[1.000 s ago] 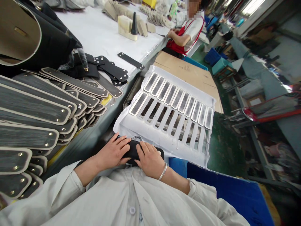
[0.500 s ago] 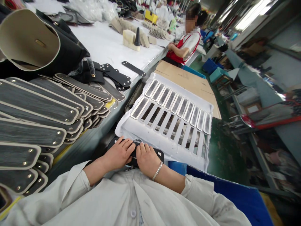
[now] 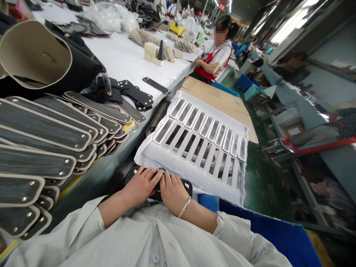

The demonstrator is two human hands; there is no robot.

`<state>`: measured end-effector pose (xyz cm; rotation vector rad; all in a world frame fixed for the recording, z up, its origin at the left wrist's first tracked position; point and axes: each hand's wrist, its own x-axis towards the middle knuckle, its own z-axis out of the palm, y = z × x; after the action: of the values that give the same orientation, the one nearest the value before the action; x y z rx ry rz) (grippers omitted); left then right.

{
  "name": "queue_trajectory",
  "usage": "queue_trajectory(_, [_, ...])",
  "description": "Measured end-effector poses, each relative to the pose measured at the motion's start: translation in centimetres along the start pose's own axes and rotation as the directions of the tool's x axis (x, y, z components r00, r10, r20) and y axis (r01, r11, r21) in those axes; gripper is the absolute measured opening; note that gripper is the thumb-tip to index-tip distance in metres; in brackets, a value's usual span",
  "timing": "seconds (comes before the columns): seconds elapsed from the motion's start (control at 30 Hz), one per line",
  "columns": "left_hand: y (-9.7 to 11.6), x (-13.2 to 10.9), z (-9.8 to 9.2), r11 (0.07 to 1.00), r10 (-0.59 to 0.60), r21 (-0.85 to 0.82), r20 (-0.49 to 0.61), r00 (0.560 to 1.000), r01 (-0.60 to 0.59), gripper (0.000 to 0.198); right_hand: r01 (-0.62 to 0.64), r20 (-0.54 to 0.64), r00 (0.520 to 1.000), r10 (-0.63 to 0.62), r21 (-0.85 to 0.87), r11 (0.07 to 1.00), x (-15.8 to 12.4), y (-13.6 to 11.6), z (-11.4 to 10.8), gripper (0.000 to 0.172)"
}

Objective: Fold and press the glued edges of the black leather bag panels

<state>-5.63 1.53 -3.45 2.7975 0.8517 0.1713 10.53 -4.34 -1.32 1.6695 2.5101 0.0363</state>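
Note:
Both my hands rest on a black leather strap piece lying across my lap, close to my body. My left hand lies over its left part with the fingers curled down onto it. My right hand, with a silver bangle at the wrist, presses on its middle, fingertips meeting the left hand's. Only the strap's ends show past my fingers. Just beyond it stands a white slotted rack with several grey pieces laid in its far row.
Stacks of dark grey strap panels with cream edges fill the table on my left. Black riveted straps lie further back on the white table. A cardboard sheet sits behind the rack. Another person works at the far end. Blue fabric lies at my right.
My hands have drawn together on the strap, the fingers curling more than a second ago. The view has tilted up slightly; the rack and stacks have stayed in place.

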Motion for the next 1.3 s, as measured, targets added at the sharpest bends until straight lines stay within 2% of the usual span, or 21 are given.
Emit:
queue_trajectory(0.33, [0.7,0.6,0.1,0.997,-0.01,0.081,-0.033,0.999,0.012,0.047,-0.009,-0.054,0.998,0.008,-0.006,1.0,0.4,-0.5,0.8,0.041])
queue_trajectory(0.4, [0.6,0.4,0.1,0.997,-0.022,0.077,-0.059,0.998,0.026,0.047,-0.02,-0.071,0.997,0.019,-0.004,1.0,0.2,-0.5,0.9,0.04])
queue_trajectory(0.47, [0.6,-0.2,0.1,0.997,-0.033,0.071,-0.129,0.991,0.042,0.046,-0.024,-0.081,0.996,0.024,-0.004,1.0,0.0,-0.4,0.9,0.038])
queue_trajectory(0.53, [0.7,-1.3,0.2,0.997,0.0,0.069,-0.278,0.961,0.02,0.04,-0.014,-0.075,0.997,0.014,0.0,1.0,-0.2,-0.1,0.8,0.037])
queue_trajectory(0.63, [1.4,-3.3,1.0,0.986,0.164,0.101,-0.533,0.83,-0.13,0.024,0.011,-0.043,0.999,-0.011,0.007,1.0,-0.3,0.2,0.4,0.037])
queue_trajectory(0.67, [1.8,-3.8,1.5,0.975,0.223,0.116,-0.559,0.799,-0.191,0.019,0.015,-0.033,0.999,-0.015,0.002,1.0,-0.2,0.2,0.3,0.037])
queue_trajectory(0.7, [2.1,-4.2,2.0,0.964,0.266,0.127,-0.552,0.79,-0.236,0.018,0.015,-0.027,1.0,-0.015,-0.009,1.0,-0.1,0.2,0.2,0.037])
queue_trajectory(0.77, [2.8,-4.6,2.8,0.958,0.284,0.123,-0.48,0.83,-0.257,0.024,0.002,-0.026,1.0,-0.003,-0.035,0.999,0.2,0.1,0.1,0.036])
queue_trajectory(0.83, [3.3,-4.6,3.3,0.97,0.245,0.111,-0.433,0.868,-0.218,0.032,-0.016,-0.026,1.0,0.015,-0.056,0.998,0.7,-0.1,0.1,0.036])
queue_trajectory(0.97, [4.0,-4.3,3.6,0.984,0.173,0.119,-0.422,0.89,-0.135,0.034,-0.005,-0.02,1.0,0.003,-0.082,0.997,1.3,-0.1,0.1,0.033])
queue_trajectory(1.13, [4.6,-4.0,4.0,0.994,0.024,0.109,-0.375,0.927,0.019,0.031,0.018,-0.048,0.999,-0.021,-0.075,0.997,1.1,-0.1,0.4,0.026])
queue_trajectory(1.3, [4.7,-3.4,4.1,0.993,-0.028,0.101,-0.325,0.945,0.064,0.033,0.034,-0.016,0.999,-0.034,-0.003,0.999,1.1,-0.1,0.1,0.019])
